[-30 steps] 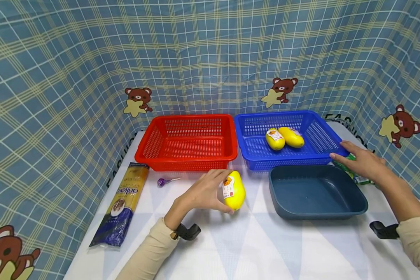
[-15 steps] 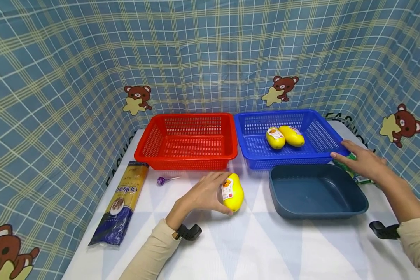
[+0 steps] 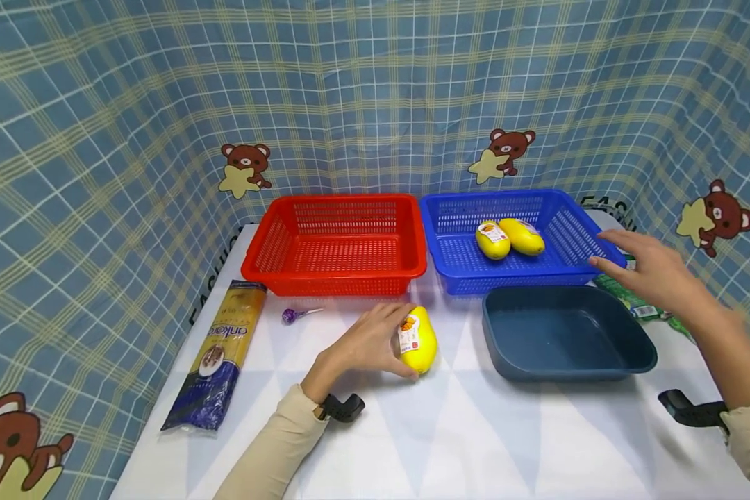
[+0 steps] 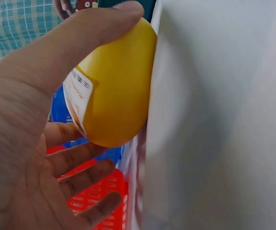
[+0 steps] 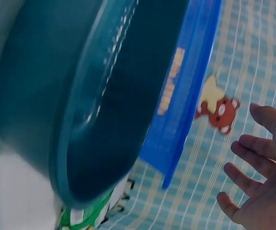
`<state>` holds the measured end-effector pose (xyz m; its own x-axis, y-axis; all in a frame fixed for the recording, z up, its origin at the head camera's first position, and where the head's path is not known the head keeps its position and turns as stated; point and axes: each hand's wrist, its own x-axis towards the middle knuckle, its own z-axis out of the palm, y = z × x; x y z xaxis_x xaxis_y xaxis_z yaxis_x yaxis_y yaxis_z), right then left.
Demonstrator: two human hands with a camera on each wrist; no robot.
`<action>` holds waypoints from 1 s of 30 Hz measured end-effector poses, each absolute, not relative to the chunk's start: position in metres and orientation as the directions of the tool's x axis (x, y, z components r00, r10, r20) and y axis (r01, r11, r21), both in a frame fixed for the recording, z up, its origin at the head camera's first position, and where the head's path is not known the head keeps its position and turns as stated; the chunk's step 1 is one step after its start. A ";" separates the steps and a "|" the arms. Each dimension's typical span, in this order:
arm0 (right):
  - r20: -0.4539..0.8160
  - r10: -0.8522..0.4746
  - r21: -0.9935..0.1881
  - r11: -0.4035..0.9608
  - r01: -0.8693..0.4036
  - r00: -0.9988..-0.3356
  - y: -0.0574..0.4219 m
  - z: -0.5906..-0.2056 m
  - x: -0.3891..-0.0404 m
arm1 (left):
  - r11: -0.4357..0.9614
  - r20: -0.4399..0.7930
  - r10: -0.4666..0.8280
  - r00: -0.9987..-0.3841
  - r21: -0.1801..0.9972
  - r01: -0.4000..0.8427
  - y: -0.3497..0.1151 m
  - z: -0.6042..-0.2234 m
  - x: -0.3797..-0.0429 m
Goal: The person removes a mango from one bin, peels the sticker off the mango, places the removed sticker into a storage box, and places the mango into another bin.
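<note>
A yellow mango (image 3: 420, 340) with a white label lies on the table, and my left hand (image 3: 375, 340) grips it from its left side. In the left wrist view the thumb (image 4: 114, 21) lies over one end of the mango (image 4: 121, 86), while the lower fingers spread below it. My right hand (image 3: 659, 274) hovers beside the right corner of the blue basket (image 3: 519, 283), holding nothing; in the right wrist view its fingers (image 5: 243, 179) are loosely spread, apart from the basket (image 5: 169, 160). Two more labelled mangoes (image 3: 494, 241) lie side by side in that basket.
Left of the blue basket stands a red basket (image 3: 344, 285). A dark teal tub (image 3: 565, 333) sits in front of the blue one. A green packet (image 3: 631, 298) lies partly under the right hand. At the left are a lollipop (image 3: 290, 316) and a long pasta packet (image 3: 219, 354).
My right hand has lifted away from the blue basket's corner, showing more of the green packet. The left hand stays on the mango with hardly any movement.
</note>
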<state>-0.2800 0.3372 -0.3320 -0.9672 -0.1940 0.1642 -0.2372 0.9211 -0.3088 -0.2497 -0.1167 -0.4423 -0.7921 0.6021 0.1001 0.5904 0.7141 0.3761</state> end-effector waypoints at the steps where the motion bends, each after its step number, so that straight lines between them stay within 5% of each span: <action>1: 0.181 -0.206 -0.304 0.918 -0.254 -0.962 0.332 -0.334 -0.278 | 0.709 0.103 0.605 -0.790 0.382 0.593 -0.117 -0.444 -0.250; 11: 0.317 -0.326 -0.277 0.866 -0.416 -0.891 0.281 -0.344 -0.257 | 0.685 0.139 0.621 -0.771 0.382 0.621 -0.115 -0.456 -0.250; 30: 0.207 -0.479 -0.432 0.737 -0.519 -0.853 0.176 -0.356 -0.250 | 0.659 0.202 0.580 -0.789 0.453 0.600 -0.117 -0.464 -0.249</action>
